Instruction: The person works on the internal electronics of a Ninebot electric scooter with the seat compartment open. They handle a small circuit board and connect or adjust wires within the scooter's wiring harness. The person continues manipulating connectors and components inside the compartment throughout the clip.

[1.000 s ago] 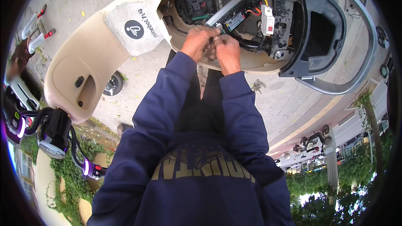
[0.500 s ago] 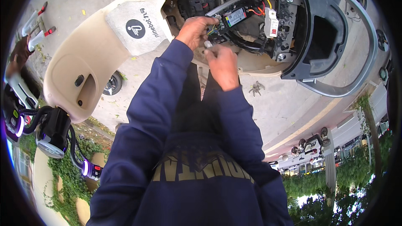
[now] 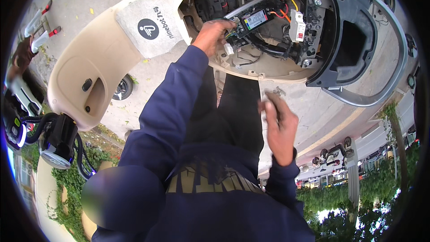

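My left hand (image 3: 212,36) is closed around thin wires (image 3: 231,32) at the near end of a black box with a coloured label (image 3: 255,19), inside the scooter's open body. Below its fingers hangs a white plug connector (image 3: 229,49). The fingertips are partly hidden by the hand itself. My right hand (image 3: 281,127) is out over the ground beside my leg, away from the scooter. Its fingers are apart and slightly smeared by motion, with nothing visible in them.
The beige scooter body (image 3: 251,75) surrounds the cavity. A white breaker with a red switch (image 3: 297,26) stands right of the box, with orange and yellow cables (image 3: 286,8). Beyond are a dark tail panel with a grey grab rail (image 3: 400,49), a footboard mat (image 3: 145,27) and handlebars (image 3: 56,145).
My right hand has let go near the white connector and moved down and right, out of the cavity. My left hand stays at the wires; the connector now hangs below it.
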Demonstrator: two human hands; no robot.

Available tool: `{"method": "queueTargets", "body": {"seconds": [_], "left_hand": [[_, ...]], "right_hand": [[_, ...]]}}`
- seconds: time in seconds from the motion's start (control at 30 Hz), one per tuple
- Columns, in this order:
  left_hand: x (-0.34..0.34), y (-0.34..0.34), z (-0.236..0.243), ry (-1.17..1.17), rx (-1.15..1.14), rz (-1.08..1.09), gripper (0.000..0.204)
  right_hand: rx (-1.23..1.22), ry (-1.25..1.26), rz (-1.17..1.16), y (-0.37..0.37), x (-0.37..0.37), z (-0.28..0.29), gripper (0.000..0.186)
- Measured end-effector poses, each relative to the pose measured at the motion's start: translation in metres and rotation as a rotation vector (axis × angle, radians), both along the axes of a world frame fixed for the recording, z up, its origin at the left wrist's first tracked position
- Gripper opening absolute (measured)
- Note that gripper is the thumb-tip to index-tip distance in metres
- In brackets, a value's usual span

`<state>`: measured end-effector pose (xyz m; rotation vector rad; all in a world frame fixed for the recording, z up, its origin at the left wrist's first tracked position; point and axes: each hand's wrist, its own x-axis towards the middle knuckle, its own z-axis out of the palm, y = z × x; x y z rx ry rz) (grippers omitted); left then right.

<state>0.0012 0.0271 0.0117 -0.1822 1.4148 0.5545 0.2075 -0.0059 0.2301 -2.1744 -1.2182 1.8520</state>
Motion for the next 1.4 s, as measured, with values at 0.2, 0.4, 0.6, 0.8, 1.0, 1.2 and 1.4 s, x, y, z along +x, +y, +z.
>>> {"method": "queueTargets", "body": {"seconds": [0.2, 0.4, 0.6, 0.8, 1.0, 1.2, 1.4], "left_hand": [[-0.013, -0.013, -0.011, -0.075, -0.035, 0.179, 0.023], [-0.011, -0.021, -0.007, -0.058, 0.019, 0.242, 0.015], [-0.014, -0.023, -0.006, -0.070, 0.053, 0.198, 0.019], [-0.014, -0.026, -0.010, -0.068, 0.106, 0.165, 0.027], [-0.015, -0.025, -0.012, -0.055, 0.131, 0.057, 0.035], [-0.006, -0.029, -0.010, 0.055, 0.121, 0.088, 0.027], [-0.014, -0.034, -0.023, 0.052, 0.224, 0.001, 0.026]], "right_hand": [[0.223, 0.011, -0.023, 0.041, -0.056, -0.162, 0.024], [0.764, 0.104, 0.558, 0.072, -0.087, -0.193, 0.024], [0.579, 0.160, 0.832, 0.077, -0.091, -0.211, 0.022], [0.537, 0.151, 0.879, 0.082, -0.093, -0.209, 0.020], [0.608, 0.057, 1.110, 0.092, -0.096, -0.204, 0.011], [0.743, 0.071, 1.297, 0.093, -0.096, -0.201, 0.012], [0.735, 0.006, 1.399, 0.096, -0.098, -0.199, 0.013]]}}
